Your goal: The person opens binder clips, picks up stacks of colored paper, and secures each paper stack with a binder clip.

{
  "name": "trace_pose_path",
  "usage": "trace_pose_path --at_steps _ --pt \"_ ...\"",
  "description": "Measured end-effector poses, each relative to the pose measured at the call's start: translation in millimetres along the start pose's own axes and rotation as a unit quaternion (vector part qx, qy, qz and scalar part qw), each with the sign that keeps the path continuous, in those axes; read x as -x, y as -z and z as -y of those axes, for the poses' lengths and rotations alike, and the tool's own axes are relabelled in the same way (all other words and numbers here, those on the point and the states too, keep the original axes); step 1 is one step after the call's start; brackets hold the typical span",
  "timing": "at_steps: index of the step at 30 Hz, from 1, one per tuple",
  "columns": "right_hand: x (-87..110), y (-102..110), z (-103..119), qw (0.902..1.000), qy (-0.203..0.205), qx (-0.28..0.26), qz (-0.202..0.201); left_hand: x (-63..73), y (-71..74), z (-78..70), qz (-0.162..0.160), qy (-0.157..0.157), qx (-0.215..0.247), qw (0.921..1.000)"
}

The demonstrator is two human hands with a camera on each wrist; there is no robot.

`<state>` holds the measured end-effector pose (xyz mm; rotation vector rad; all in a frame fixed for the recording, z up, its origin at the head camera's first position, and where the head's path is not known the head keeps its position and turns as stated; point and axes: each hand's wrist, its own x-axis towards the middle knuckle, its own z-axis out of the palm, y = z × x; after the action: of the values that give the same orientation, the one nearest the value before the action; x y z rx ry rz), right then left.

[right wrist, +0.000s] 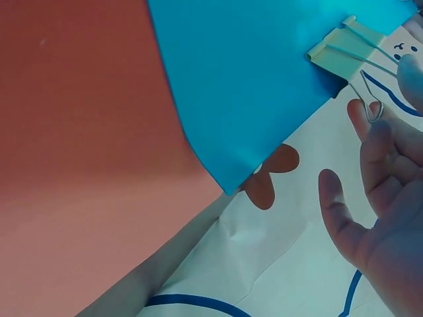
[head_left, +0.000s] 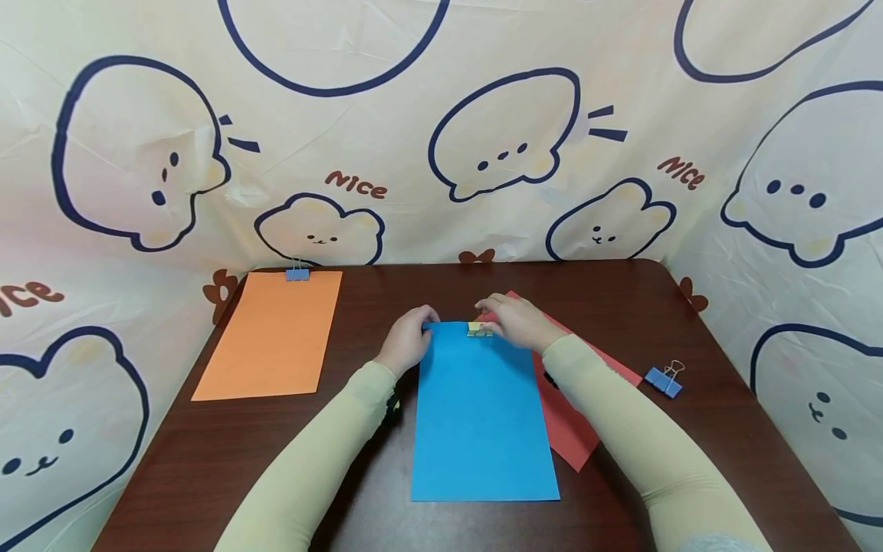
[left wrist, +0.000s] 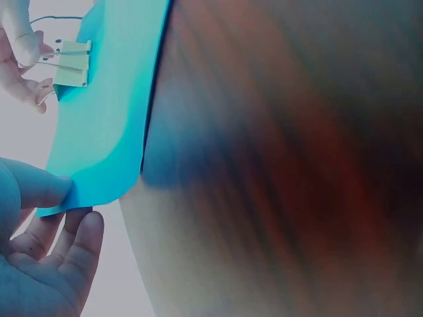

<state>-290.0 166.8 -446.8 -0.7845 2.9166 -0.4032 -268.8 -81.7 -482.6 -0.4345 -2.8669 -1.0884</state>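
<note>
A blue sheet of paper lies lengthwise before me, its top edge lifted off the table. My left hand pinches the top left corner between thumb and fingers, as the left wrist view shows on the blue sheet. A yellow binder clip sits on the middle of the top edge, its body over the paper. With thumb and fingers, my right hand holds the clip's wire handles. One handle points back beyond the edge. Under the blue sheet's right side, a red sheet lies slanted.
To the left lies an orange sheet with a blue binder clip on its top edge. Another blue binder clip rests loose on the brown table, right of the red sheet. A printed curtain hangs around the table.
</note>
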Motion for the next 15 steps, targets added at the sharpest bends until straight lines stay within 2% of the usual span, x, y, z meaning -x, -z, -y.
trace_pose_path --at_steps 15 --pt "0.2 0.4 -1.4 0.9997 -0.01 -0.013 0.017 1.4 2.7 0.0 -0.004 0.023 0.005 0.9997"
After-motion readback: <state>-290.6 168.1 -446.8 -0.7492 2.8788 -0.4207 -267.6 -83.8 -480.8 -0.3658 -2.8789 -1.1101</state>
